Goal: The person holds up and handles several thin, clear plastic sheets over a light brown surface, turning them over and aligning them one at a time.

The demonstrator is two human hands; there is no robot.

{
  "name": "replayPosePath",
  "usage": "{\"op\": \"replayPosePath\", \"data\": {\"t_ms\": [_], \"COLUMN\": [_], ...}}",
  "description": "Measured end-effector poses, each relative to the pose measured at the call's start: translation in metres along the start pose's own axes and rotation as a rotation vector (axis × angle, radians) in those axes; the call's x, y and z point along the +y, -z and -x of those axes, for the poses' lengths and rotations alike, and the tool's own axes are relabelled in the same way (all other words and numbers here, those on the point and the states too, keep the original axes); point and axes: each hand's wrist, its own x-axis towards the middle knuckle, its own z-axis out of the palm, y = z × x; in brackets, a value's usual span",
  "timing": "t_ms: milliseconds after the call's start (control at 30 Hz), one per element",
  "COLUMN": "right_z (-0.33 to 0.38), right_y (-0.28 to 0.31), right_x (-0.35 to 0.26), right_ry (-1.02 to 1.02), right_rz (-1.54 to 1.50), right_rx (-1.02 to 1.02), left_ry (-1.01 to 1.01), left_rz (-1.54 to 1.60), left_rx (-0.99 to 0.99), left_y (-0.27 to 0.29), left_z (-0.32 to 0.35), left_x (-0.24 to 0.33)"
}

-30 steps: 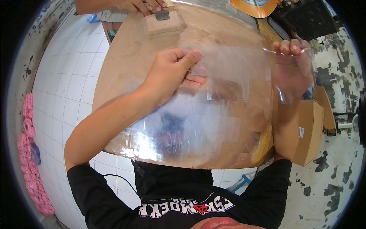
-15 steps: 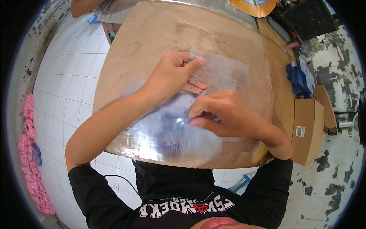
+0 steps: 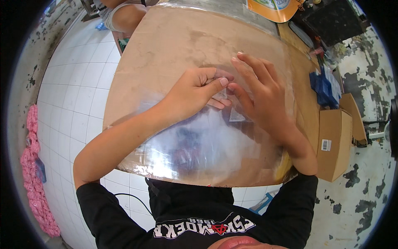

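My left hand [image 3: 199, 89] pinches a small transparent plastic sheet or bag [image 3: 237, 115] between thumb and fingers, above the middle of the table. Part of the plastic lies hidden behind my right hand, its lower corner showing below that hand's thumb. Fingers spread and pointing away from me, my right hand [image 3: 265, 89] is at the right side of the plastic, its thumb tip close to the left thumb. Whether that thumb touches the plastic I cannot tell. Nearer me, shiny transparent plastic [image 3: 199, 151] covers the brown tabletop [image 3: 166, 45].
An opened cardboard box [image 3: 335, 143] stands right of the table, with blue packets [image 3: 325, 89] behind it. An orange item [image 3: 275, 10] lies at the far edge. Another person's leg [image 3: 126, 18] shows at the far left. Pink bundled material [image 3: 35, 174] hangs at left.
My right hand has moved up and away from me, going from closed fingers to spread ones. The left hand has shifted slightly right and nearer with the plastic. The other person's arm has left view.
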Motion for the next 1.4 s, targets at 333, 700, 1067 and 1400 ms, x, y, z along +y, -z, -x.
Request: {"op": "replayPosePath", "data": {"t_ms": [333,700,1067,1400], "right_z": [0.003,0.003,-0.005,0.003], "right_y": [-0.01,-0.014,0.051,0.074], "right_x": [0.009,0.015,0.081,0.038], "right_ry": [0.036,-0.135,-0.48,-0.3], "right_rz": [-0.106,-0.489,-1.126,-0.991], "right_rx": [0.153,0.31,0.921,0.376], "left_ry": [0.052,0.21,0.134,0.129], "left_rz": [0.197,0.228,0.179,0.08], "left_rx": [-0.035,0.063,0.155,0.144], "left_y": [0.004,0.005,0.0,0.0], "left_z": [0.001,-0.001,-0.003,-0.005], "left_x": [0.007,0.008,0.003,0.0]}}
